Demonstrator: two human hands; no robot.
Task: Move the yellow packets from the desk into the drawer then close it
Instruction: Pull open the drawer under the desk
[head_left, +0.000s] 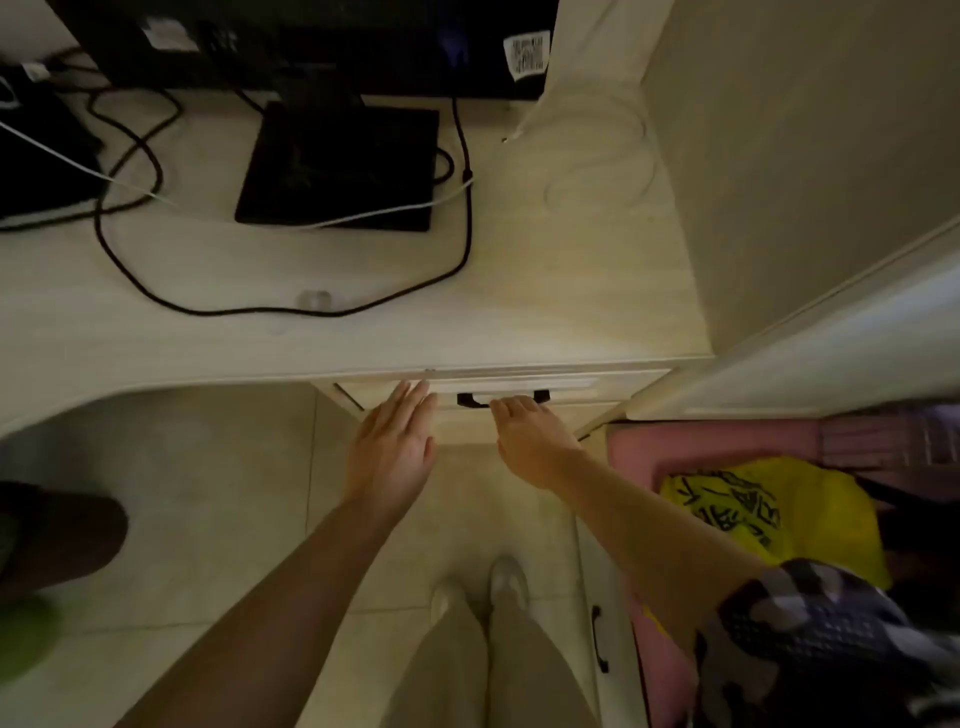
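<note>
The pale wooden drawer (519, 385) sits under the desk edge, its front nearly flush with the desk (571, 291). A black handle (503, 398) runs across the drawer front. My left hand (395, 447) has straight fingers, its fingertips touching the drawer front's left end. My right hand (530, 436) reaches forward with straight fingers that touch the drawer front just below the handle. No yellow packets show on the desk top, and the drawer's inside is hidden.
A monitor base (337, 166), black and white cables (291, 309) and a small clear object (314, 300) lie on the desk. A pink bin (639, 457) with a yellow bag (769, 509) stands at the right. A lower drawer handle (598, 639) is below. A dark stool (57, 535) stands left.
</note>
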